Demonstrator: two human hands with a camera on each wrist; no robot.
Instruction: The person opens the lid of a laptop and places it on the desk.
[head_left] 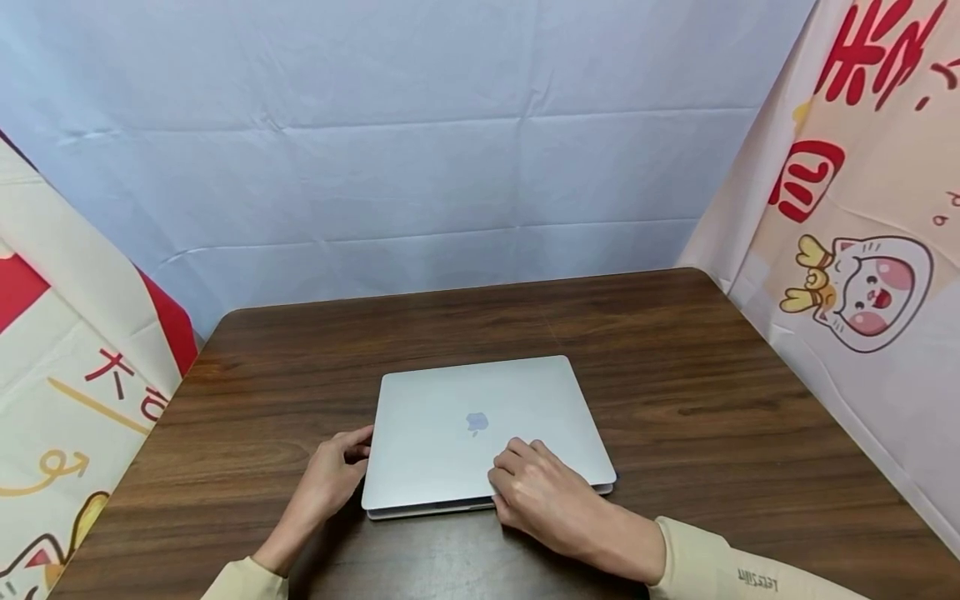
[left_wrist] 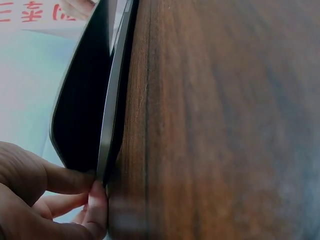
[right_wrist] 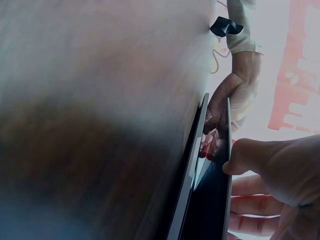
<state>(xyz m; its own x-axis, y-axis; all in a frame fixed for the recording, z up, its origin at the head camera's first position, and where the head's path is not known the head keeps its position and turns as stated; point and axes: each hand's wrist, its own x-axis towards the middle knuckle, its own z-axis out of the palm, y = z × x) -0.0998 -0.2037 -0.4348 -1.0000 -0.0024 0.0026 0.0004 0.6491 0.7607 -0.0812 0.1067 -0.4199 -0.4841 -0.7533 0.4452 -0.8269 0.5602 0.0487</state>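
Note:
A silver laptop [head_left: 438, 442] with an apple logo lies on the wooden table, its lid raised a little above the base along the front. At the left side, my left hand [head_left: 330, 477] holds the edge of the base. The left wrist view shows its thumb and fingers [left_wrist: 70, 180] closing on the corner of that base [left_wrist: 106, 130], beside the dark gap. My right hand [head_left: 543, 498] pinches the front edge of the lid. In the right wrist view its thumb [right_wrist: 245, 156] is at the lid's edge, and the other fingers lie along the outer face.
The brown wooden table [head_left: 712, 400] extends around the laptop on every side. Behind it hangs a pale blue cloth [head_left: 412, 167]. Printed cloths hang at the left [head_left: 82, 400] and right [head_left: 847, 250], close to the table's edges.

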